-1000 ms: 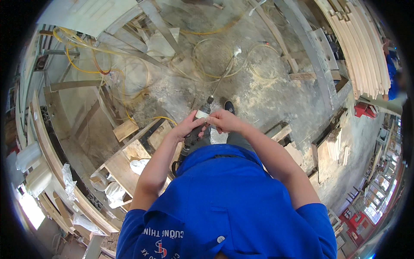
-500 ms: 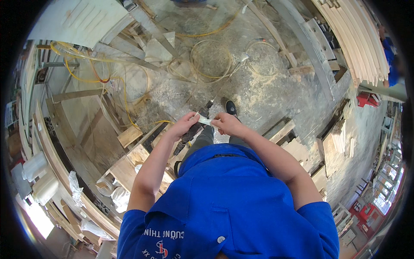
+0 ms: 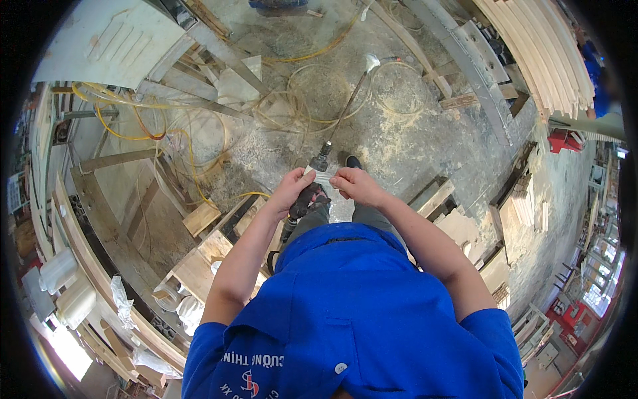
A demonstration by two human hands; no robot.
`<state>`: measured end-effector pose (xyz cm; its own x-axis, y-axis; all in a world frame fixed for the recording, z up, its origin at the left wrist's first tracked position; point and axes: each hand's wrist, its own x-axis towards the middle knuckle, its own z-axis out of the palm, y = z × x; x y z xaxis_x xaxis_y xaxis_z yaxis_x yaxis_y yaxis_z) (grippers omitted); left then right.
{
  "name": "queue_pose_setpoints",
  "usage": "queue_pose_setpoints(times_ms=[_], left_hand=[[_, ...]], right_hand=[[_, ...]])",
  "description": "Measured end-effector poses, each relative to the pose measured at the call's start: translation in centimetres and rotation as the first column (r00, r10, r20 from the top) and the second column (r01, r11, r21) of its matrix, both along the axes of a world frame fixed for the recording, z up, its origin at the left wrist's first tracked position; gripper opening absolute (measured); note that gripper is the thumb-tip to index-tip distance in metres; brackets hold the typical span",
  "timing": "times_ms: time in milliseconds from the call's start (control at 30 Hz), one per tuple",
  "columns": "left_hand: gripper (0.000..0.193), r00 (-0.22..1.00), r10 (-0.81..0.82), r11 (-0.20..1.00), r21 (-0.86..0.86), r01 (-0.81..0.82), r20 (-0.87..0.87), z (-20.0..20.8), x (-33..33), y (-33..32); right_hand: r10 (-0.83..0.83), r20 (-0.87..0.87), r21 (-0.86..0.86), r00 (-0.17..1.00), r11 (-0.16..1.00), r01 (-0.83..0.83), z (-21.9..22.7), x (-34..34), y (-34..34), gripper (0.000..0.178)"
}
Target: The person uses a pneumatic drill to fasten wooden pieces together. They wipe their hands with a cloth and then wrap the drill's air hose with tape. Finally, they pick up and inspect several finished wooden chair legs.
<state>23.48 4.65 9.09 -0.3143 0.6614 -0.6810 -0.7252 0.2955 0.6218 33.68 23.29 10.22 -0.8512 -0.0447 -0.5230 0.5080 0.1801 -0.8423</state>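
Just above and left of the middle of the frame, a pale strip (image 3: 321, 177) spans between the left hand (image 3: 291, 190) and the right hand (image 3: 357, 186), each grip narrow and pinching an end. The strip crosses the dark power tool (image 3: 321, 161), whose long thin rod (image 3: 350, 100) points toward a whitish tip (image 3: 372, 62) at the upper centre. The likeliest trouble is at the strip: an uneven pull could twist or tear it, or a fingertip could slip off, since only a little of it seems to be held at either side. If it is sticky, which cannot be told from here, a slack middle could catch on the tool or fold onto itself. The tool's body runs partly behind the left hand, so what carries its weight is unclear; with the fingers busy on the strip, it could roll or drop toward the dark shoe (image 3: 353, 161). The rod reaches far out, so a small tilt would swing its tip widely, perhaps into the clear hose loops near it. The yellow hose (image 3: 192, 158), left of centre, could trip a foot stepping that way.
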Motion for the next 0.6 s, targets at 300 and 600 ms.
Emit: queue_pose_setpoints(times_ms=[300,600], left_hand=[[0.031,0.990,-0.073,0.987,0.151,0.054,0.121,1.8,-0.2,-0.5],[0.034,0.977,-0.158,0.986,0.080,0.148,0.146,3.8,0.2,-0.7]], right_hand=[[0.123,-0.270,0.100,0.955,0.990,-0.099,0.6,-0.2,0.5,0.026],[0.152,-0.599,0.301,0.786,0.953,0.044,-0.3,0.0,-0.1,0.018]])
